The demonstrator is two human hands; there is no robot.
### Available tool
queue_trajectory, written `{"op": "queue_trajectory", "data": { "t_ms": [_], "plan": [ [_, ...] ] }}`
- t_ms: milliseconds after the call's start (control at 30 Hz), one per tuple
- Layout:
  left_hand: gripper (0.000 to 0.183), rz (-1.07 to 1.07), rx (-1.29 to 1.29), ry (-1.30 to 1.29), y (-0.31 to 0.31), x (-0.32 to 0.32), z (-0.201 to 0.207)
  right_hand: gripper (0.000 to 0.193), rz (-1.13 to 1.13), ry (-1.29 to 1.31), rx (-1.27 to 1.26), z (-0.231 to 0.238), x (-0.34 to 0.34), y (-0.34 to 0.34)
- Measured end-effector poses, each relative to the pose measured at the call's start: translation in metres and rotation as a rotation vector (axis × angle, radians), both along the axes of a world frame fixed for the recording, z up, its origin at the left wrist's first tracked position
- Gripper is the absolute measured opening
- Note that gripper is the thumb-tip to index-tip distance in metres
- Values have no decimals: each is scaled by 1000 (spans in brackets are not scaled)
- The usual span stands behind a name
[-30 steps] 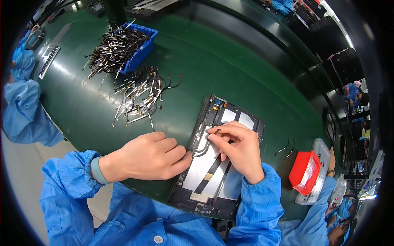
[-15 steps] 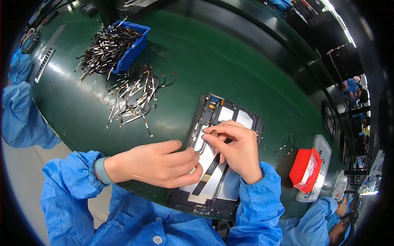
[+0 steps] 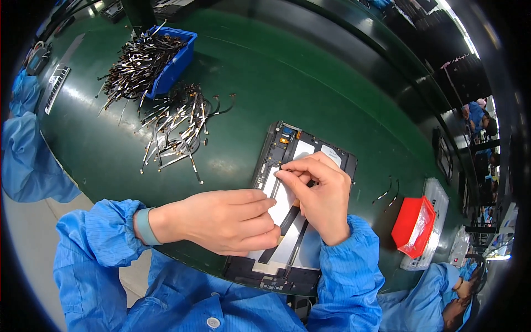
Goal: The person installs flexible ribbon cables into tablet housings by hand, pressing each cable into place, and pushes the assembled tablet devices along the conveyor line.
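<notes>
An opened tablet (image 3: pixel 260 266) with silver-white battery panels lies before me at a slant. My right hand (image 3: pixel 318 188) is over its middle, thumb and forefinger pinching the upper end of a thin dark flex cable (image 3: pixel 276 190). That cable runs down along the tablet's left side to my left hand (image 3: pixel 229 221), whose thumb and fingers are drawn together at its lower part. The left fingertips partly hide the cable's lower end. Beneath my hands, a wide black ribbon (image 3: pixel 287 222) crosses the panels.
Beyond the tablet, at the left, a loose pile of flex cables (image 3: pixel 177 130) lies beside a blue bin (image 3: pixel 176 69) heaped with more. At the right are a red tray (image 3: pixel 412 227) and two loose cables (image 3: pixel 387 193) on the green table (image 3: pixel 238 72). Other people in blue sleeves (image 3: pixel 33 157) sit at both sides.
My left hand has moved slightly right, its thumb closing toward the fingers at the cable. The right hand still pinches the cable's upper end, which now lies closer along the tablet's left side.
</notes>
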State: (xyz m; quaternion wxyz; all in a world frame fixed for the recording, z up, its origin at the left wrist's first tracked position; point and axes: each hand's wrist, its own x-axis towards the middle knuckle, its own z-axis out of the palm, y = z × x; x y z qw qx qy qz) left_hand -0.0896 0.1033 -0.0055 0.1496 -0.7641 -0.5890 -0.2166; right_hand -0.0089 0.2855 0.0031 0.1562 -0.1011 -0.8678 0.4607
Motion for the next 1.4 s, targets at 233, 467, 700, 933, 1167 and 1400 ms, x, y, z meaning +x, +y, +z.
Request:
{"op": "queue_trajectory", "data": {
  "t_ms": [233,467,700,933,1167,1400],
  "plan": [
    [21,-1,-15,-41,-2,-1,-1,11,0,16,18,1,-2,-3],
    [23,-7,-29,-54,-1,0,0,23,-65,-46,8,5,0,-8],
    [26,1,4,-20,-2,2,-1,32,221,21,484,20,39,-27],
    [29,88,-125,80,-21,5,22,40,154,-5,657,13,30,-16],
    [36,240,-145,31,-60,-4,23,53,-196,-16,352,20,90,6],
    [31,201,-96,11,-37,-9,11,60,-436,-69,-64,-13,154,-11]
  ]
}}
